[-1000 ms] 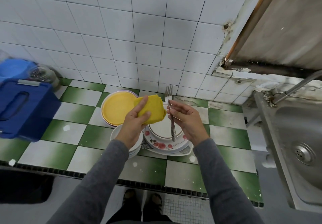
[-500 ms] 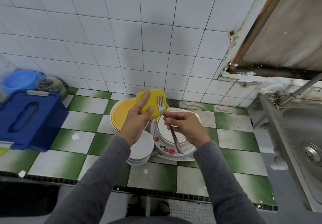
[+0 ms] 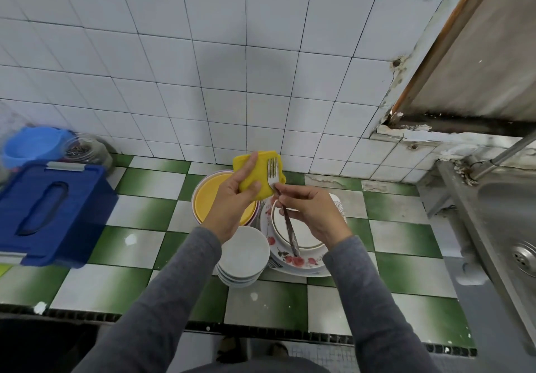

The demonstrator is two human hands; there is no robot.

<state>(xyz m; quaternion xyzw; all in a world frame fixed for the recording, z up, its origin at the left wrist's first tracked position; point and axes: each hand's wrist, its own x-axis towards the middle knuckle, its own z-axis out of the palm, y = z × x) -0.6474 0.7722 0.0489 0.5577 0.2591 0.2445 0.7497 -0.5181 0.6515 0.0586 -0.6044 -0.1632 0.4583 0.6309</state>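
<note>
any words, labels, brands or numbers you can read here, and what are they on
No readable text anywhere.
Yellow cloth, fork, blue box: no lettering shows.
Flowered plate: only a flower pattern; a dark mark at its lower left edge is too small to tell.
Jar: blurred, no label visible.

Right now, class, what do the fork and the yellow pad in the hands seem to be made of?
The fork looks like stainless steel: grey, dully shiny. The yellow pad is probably sponge or soft cloth: matte, rounded edges, gripped by the left hand.
</note>
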